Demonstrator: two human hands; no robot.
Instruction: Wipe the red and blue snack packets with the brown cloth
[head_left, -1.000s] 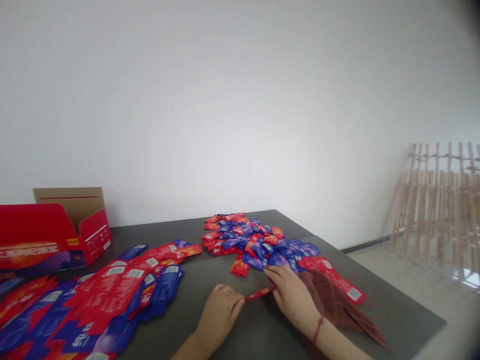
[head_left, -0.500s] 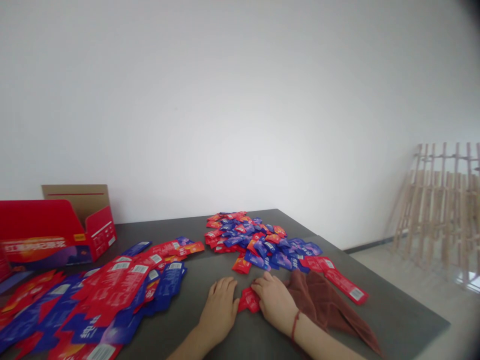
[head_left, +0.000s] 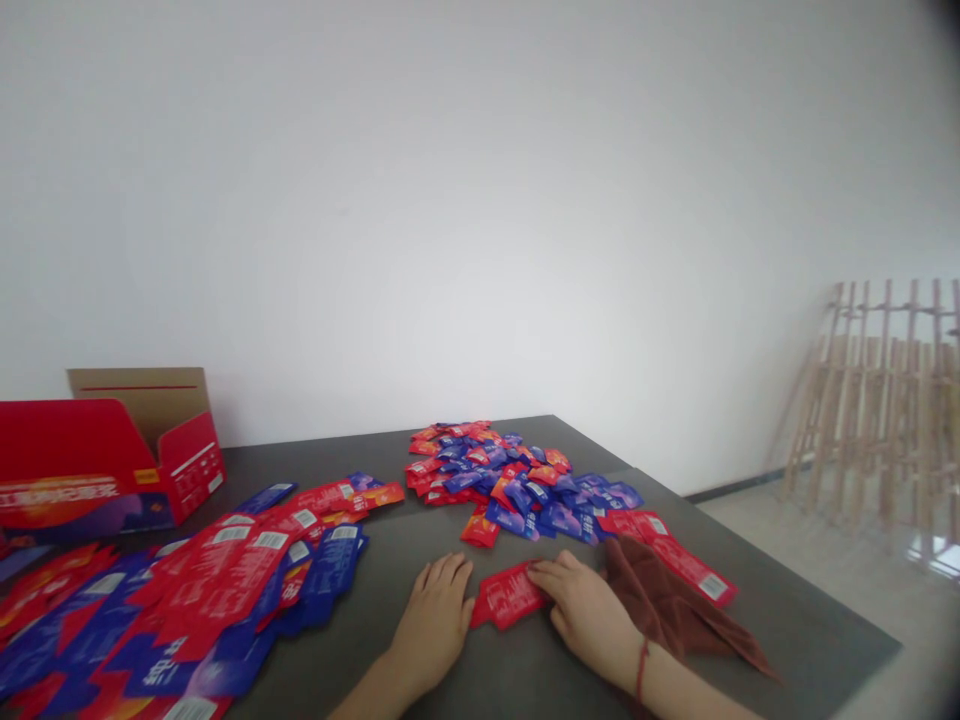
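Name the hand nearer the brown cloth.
Right. The right hand lies beside the brown cloth, at its left edge; the left hand rests farther left, beyond the red packet.

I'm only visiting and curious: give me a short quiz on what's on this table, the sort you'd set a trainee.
1. True or false: the brown cloth lies nearer the right hand than the left hand.
2. What does the right hand touch? A, a red sachet; B, scissors; C, a mug.
3. Fill in: the far pile of small sachets is red and ____.
Key: 1 true; 2 A; 3 blue.
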